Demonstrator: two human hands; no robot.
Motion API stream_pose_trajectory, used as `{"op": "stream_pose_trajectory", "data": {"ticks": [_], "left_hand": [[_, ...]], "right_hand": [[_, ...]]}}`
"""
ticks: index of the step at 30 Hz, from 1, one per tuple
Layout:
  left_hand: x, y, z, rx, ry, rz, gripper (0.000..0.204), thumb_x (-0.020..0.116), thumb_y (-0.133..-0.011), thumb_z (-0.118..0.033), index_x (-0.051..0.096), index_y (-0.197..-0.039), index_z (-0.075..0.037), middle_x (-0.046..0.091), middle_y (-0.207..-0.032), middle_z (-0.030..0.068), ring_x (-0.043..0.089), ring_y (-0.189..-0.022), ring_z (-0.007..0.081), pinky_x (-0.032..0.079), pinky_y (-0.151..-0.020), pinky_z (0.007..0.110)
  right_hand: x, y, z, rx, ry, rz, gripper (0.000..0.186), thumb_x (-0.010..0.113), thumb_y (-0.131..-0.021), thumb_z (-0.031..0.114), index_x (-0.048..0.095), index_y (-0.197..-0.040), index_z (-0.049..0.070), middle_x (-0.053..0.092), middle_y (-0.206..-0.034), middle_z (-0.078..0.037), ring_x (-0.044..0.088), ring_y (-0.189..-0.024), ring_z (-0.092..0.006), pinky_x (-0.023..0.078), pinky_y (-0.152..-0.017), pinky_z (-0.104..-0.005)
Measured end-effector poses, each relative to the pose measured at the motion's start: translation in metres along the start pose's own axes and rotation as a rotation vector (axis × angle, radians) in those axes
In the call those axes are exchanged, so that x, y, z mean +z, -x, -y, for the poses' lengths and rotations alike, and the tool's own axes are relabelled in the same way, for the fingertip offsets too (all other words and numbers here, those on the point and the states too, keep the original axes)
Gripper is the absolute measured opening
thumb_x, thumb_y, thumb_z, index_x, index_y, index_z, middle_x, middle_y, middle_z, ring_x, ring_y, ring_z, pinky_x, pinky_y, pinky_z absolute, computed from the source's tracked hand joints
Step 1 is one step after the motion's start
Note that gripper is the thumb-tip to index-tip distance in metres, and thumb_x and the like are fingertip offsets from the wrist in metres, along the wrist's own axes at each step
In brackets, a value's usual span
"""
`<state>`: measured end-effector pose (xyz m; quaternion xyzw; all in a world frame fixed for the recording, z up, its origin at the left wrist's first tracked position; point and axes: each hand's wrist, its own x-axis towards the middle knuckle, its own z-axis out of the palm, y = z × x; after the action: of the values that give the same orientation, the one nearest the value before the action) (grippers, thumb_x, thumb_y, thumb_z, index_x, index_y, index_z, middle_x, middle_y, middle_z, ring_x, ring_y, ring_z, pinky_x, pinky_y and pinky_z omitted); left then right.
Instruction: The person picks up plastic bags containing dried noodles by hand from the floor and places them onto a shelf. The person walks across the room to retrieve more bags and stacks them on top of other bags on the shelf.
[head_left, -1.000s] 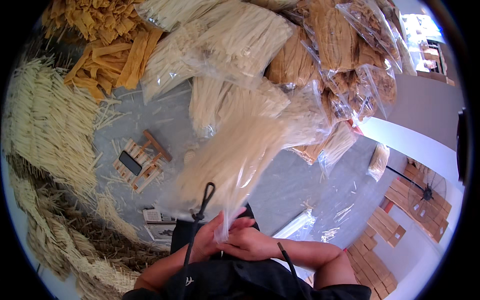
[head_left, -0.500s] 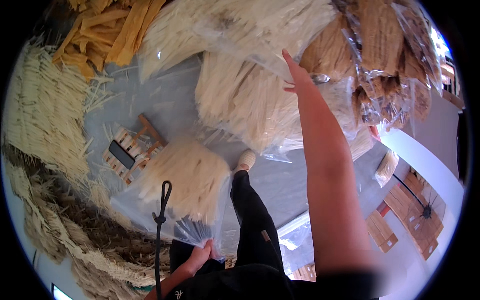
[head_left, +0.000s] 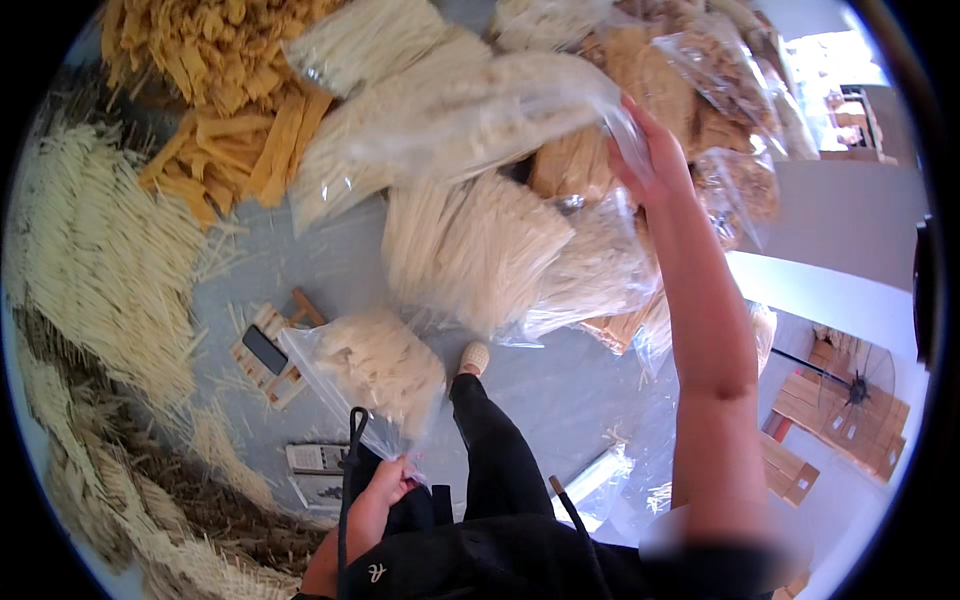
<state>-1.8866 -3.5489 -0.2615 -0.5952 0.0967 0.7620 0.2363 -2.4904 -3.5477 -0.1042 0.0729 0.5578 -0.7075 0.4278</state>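
Note:
My left hand (head_left: 392,483), low and near my lap, is closed round the gathered mouth of a clear plastic bag (head_left: 385,365) full of pale dried strips. That bag leans away from me by my legs. At the end of my outstretched arm, my right hand (head_left: 652,158) grips the loose plastic end of another long clear bag of pale strips (head_left: 470,115). This second bag lies across the far pile, its gripped end raised. Below it is a further bag of pale strips (head_left: 480,245).
A small wooden stool (head_left: 268,352) bears a dark phone (head_left: 264,349). Heaped pale strips (head_left: 110,260) line the left, with orange-yellow strips (head_left: 225,150) at the far left. Brown bagged strips (head_left: 650,85) lie far right; cardboard boxes (head_left: 840,420) and a fan (head_left: 857,388) stand right.
My right hand, spread over the far bags before, has closed on one bag's end and lifted it. My left hand keeps its hold on the near bag. The view has shifted.

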Motion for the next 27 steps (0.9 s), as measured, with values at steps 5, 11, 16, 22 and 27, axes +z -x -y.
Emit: {"op": "stream_pose_trajectory", "data": {"ticks": [5, 11, 16, 22, 27], "left_hand": [[-0.019, 0.054, -0.066, 0.201, -0.134, -0.061, 0.022, 0.055, -0.079, -0.021, 0.057, -0.089, -0.002, 0.053, -0.066, 0.0034, 0.053, -0.056, 0.0144, 0.043, -0.046, 0.029], [0.015, 0.172, -0.130, 0.244, -0.828, -0.181, 0.021, 0.050, -0.082, -0.025, 0.059, -0.085, -0.006, 0.056, -0.068, 0.0039, 0.053, -0.056, 0.0151, 0.043, -0.048, 0.029], [-0.042, 0.091, -0.152, 0.281, -1.674, 0.078, 0.028, 0.048, -0.082, -0.027, 0.060, -0.083, -0.002, 0.057, -0.064, 0.0052, 0.054, -0.058, 0.0165, 0.044, -0.053, 0.030], [0.025, 0.116, -0.167, 0.359, -2.223, 0.138, 0.025, 0.047, -0.082, -0.025, 0.060, -0.086, -0.004, 0.055, -0.058, 0.0057, 0.054, -0.055, 0.0146, 0.043, -0.052, 0.028], [0.133, 0.137, -0.062, 0.266, -2.345, 0.101, 0.025, 0.046, -0.082, -0.025, 0.059, -0.087, -0.005, 0.055, -0.058, 0.0057, 0.053, -0.055, 0.0142, 0.043, -0.051, 0.028]], "right_hand": [[-0.010, 0.250, 0.039, -0.051, -0.286, -0.175, 0.042, 0.036, -0.088, 0.040, 0.047, -0.061, 0.010, 0.032, -0.037, 0.001, 0.029, -0.026, -0.0104, 0.020, -0.021, -0.0242], [0.013, 0.498, -0.044, 0.079, -0.116, -0.806, 0.032, 0.050, -0.082, 0.037, 0.054, -0.067, 0.009, 0.046, -0.052, 0.000, 0.042, -0.041, -0.0095, 0.033, -0.036, -0.0258], [0.015, 0.614, -0.224, 0.407, -0.089, -0.826, 0.031, 0.055, -0.080, 0.034, 0.054, -0.064, 0.009, 0.038, -0.048, 0.003, 0.033, -0.038, -0.0088, 0.025, -0.036, -0.0243], [0.032, 0.719, -0.342, 0.396, -0.171, -1.152, 0.044, 0.053, -0.080, 0.039, 0.051, -0.053, 0.004, 0.041, -0.046, -0.001, 0.035, -0.037, -0.0111, 0.026, -0.035, -0.0275], [0.065, 0.812, -0.448, 0.307, -0.432, -1.359, 0.047, 0.054, -0.078, 0.038, 0.054, -0.053, -0.002, 0.046, -0.049, -0.006, 0.040, -0.041, -0.0129, 0.030, -0.038, -0.0289]]}}
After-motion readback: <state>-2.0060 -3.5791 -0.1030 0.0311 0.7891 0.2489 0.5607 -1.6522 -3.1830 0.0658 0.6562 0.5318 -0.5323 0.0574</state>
